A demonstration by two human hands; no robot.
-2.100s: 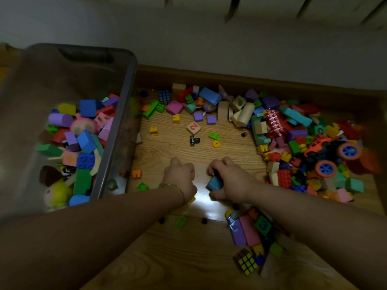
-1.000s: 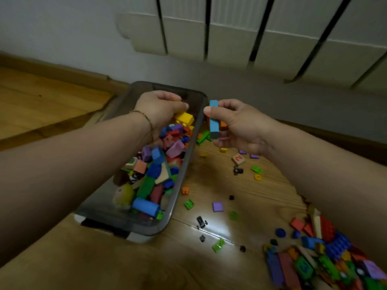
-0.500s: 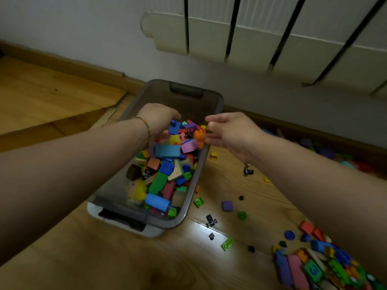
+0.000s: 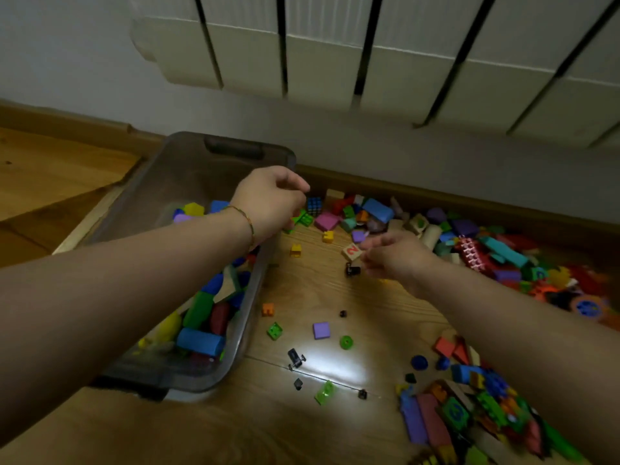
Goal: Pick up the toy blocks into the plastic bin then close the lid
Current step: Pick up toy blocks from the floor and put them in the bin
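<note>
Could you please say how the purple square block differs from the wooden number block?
The purple square block is plain and flat; the wooden number block is a tan cube marked 2. The purple lies alone, the wooden by the right hand. Both lie outside the bin.

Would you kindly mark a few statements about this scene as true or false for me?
1. The bin holds blocks and has no lid on. True.
2. The left hand holds a blue block. False: it holds nothing and is loosely curled above the bin's rim.
3. The number cube lies in the bin. False: it lies on the floor, by the right hand.
4. A purple tile lies on the floor outside the bin. True.
</note>
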